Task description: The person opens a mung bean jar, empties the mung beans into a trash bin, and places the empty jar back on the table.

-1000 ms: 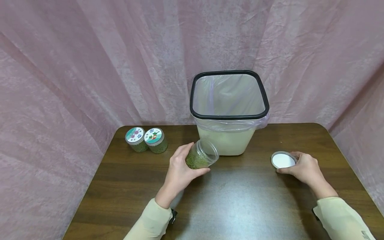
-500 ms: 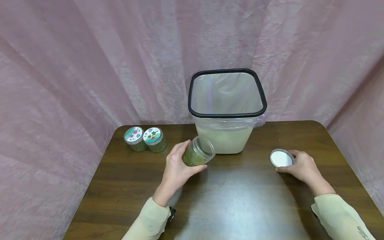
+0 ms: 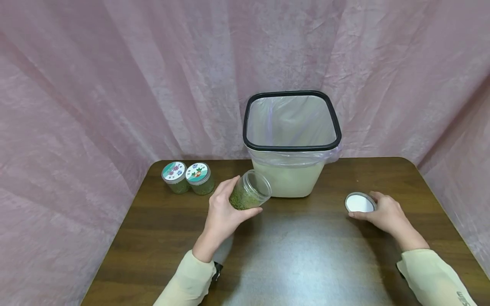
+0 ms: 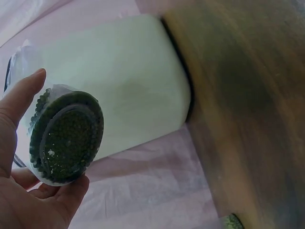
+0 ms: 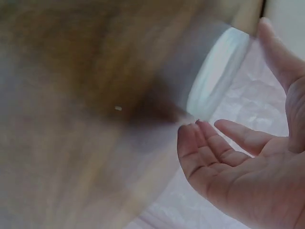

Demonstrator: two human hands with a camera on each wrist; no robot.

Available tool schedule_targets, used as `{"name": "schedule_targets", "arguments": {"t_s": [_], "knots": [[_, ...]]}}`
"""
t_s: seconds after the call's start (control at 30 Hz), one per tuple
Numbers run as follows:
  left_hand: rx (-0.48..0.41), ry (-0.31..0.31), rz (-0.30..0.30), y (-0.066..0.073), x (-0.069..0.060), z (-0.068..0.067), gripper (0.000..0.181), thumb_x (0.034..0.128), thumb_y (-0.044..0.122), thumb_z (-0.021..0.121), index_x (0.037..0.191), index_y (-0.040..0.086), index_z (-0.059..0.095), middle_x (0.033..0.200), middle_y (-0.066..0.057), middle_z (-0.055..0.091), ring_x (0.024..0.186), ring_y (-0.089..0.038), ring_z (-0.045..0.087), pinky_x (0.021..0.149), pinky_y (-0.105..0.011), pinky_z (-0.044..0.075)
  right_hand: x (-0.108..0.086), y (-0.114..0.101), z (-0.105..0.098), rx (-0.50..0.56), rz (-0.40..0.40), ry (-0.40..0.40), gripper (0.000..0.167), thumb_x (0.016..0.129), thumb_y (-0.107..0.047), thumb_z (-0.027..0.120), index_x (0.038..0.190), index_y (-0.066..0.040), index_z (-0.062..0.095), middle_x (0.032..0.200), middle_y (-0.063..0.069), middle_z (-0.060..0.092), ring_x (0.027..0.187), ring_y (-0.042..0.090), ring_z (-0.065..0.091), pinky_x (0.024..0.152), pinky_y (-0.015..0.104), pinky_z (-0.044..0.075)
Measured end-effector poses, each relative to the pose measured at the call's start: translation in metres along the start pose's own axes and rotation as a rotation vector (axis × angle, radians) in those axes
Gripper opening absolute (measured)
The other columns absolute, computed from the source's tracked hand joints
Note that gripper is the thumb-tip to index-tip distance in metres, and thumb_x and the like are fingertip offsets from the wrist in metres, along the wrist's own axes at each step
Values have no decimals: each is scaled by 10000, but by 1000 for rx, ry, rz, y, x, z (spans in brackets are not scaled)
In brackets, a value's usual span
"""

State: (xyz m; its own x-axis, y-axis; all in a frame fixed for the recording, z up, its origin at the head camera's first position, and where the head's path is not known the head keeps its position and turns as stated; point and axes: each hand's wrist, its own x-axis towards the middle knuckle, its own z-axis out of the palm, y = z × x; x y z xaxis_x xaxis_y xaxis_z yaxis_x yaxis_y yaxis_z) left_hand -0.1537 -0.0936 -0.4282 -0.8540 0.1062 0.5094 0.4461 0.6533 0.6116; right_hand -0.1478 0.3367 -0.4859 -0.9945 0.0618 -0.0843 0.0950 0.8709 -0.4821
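My left hand [image 3: 223,210] grips a clear plastic jar [image 3: 255,187], thumb on the near side and fingers on the far side. The jar has no lid on and tilts to the right, with green beans [image 3: 241,199] heaped low inside it. Its bean-filled base [image 4: 69,140] faces the camera in the left wrist view. On the right, my right hand [image 3: 386,214] holds a round lid [image 3: 360,203] by its edge, white inner face up. The lid [image 5: 217,74] sits between thumb and fingertips in the right wrist view; it is low over or on the table, I cannot tell which.
A cream bin [image 3: 289,174] with a black rim and clear liner stands at the table's back edge, just behind the jar. Two lidded jars of green beans, a left one [image 3: 175,176] and a right one [image 3: 200,178], stand side by side at the back left. Pink curtains [image 3: 172,76] hang behind.
My left hand has drawn the tilted jar a little to the left and slightly up. The right hand and the lid stay in nearly the same place.
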Motion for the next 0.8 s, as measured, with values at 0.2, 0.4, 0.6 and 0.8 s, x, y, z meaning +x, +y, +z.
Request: {"name": "schedule_targets", "arguments": {"t_s": [0.2, 0.4, 0.6, 0.8], "knots": [[-21, 4, 0, 4, 2, -1, 922, 506, 494, 875, 1292, 139, 551, 1230, 34, 578, 1121, -113, 556, 945, -329, 485, -4, -14, -10, 19, -17, 85, 939, 725, -649, 652, 1294, 77, 478, 1242, 333, 518, 1096, 487, 483, 781, 579, 433], [-19, 3, -18, 4, 2, -2, 915, 503, 487, 879, 1289, 153, 553, 1229, 31, 581, 1121, -109, 555, 952, -316, 480, -8, -33, -19, 75, -50, 166, 680, 809, -576, 613, 1174, -2, 606, 1125, 258, 635, 1037, 433, 573, 722, 500, 473], [-2, 37, -13, 6, 7, -12, 921, 498, 494, 878, 1289, 152, 554, 1221, 34, 582, 1119, -112, 557, 944, -324, 484, -5, -52, -40, 112, -62, 216, 652, 828, -571, 588, 1166, -15, 620, 1084, 240, 663, 1013, 413, 621, 777, 536, 481], [-40, 97, -24, 17, 16, -32, 899, 495, 481, 884, 1287, 218, 553, 1220, 68, 576, 1134, -93, 535, 954, -326, 468, 7, -81, -79, 114, -78, 322, 612, 838, -594, 546, 1151, -78, 646, 1044, 184, 692, 955, 340, 647, 767, 463, 484]]}}
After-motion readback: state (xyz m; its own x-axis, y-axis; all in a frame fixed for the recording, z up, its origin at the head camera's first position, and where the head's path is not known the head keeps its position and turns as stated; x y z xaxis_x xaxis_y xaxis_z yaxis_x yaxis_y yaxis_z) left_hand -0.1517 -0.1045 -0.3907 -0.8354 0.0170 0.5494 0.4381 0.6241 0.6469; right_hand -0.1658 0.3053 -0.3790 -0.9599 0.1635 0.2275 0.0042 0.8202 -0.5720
